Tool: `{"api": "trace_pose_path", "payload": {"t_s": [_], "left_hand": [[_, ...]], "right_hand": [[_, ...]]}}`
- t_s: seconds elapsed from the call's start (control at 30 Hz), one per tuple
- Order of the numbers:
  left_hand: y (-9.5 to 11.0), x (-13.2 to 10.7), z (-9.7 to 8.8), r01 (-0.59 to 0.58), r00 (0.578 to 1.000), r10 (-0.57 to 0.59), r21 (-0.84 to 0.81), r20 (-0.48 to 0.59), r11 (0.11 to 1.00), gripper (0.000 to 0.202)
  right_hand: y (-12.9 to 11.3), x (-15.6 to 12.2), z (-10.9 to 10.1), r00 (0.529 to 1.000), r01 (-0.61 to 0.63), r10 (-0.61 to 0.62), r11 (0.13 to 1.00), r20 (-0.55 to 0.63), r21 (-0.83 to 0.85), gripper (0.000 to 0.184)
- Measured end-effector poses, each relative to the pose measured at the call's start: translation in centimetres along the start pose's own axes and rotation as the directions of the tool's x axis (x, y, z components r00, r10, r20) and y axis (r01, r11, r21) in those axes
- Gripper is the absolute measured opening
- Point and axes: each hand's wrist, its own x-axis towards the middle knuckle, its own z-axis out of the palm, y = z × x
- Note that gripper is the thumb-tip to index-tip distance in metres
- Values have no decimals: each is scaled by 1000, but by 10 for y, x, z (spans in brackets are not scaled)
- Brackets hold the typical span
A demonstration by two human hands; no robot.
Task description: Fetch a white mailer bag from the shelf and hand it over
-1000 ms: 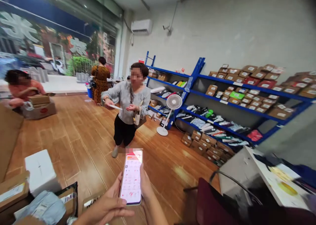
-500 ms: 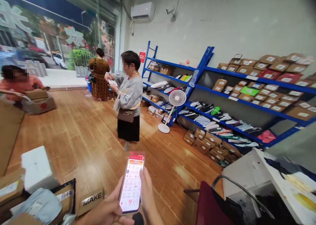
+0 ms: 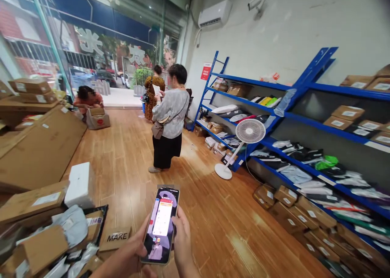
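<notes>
A smartphone is held upright between my two hands at the bottom middle of the head view, its lit screen facing me. The screen shows a shrunken app page over a dark and purple background. My left hand grips the phone's left edge, thumb near the lower corner and fingers partly hidden behind it. My right hand holds the right edge, with its thumb at the side of the screen. Left of my hands lies a small box marked MAKE, apart from them.
Parcels and a white foam box are piled at left, beside a large carton. A person stands ahead holding paper; two others are near the window. Blue shelves of parcels and a white fan line the right.
My view has swung left, bringing more of the piled boxes in. The phone screen went from a full app page to a shrunken one. The standing person has turned away from me.
</notes>
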Motion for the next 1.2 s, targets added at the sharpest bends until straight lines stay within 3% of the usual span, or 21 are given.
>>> {"api": "trace_pose_path", "payload": {"t_s": [0.13,0.3,0.57,0.8,0.93,1.03,1.2], "left_hand": [[-7,11,2,-75,997,74,19,33,997,109],[-10,17,-4,-79,987,75,17,142,997,112],[-20,15,-16,-133,990,133,9,37,991,113],[-26,12,-32,-201,980,201,13,-14,980,116],[-22,3,-34,-227,973,226,-6,-34,974,113],[-13,-6,-31,-225,973,225,15,-49,974,113],[-3,-19,-27,-220,975,221,21,-17,975,111]], "right_hand": [[-12,11,-10,993,-23,19,999,113,30,46],[-2,24,-17,971,-45,38,999,236,25,51],[4,27,-6,969,-81,83,997,234,-19,49],[12,14,9,957,-178,152,980,247,86,59],[28,2,16,934,-308,273,942,231,132,69],[34,-4,21,938,-304,275,945,209,123,71],[32,-8,28,920,-266,220,958,324,105,60]]}}
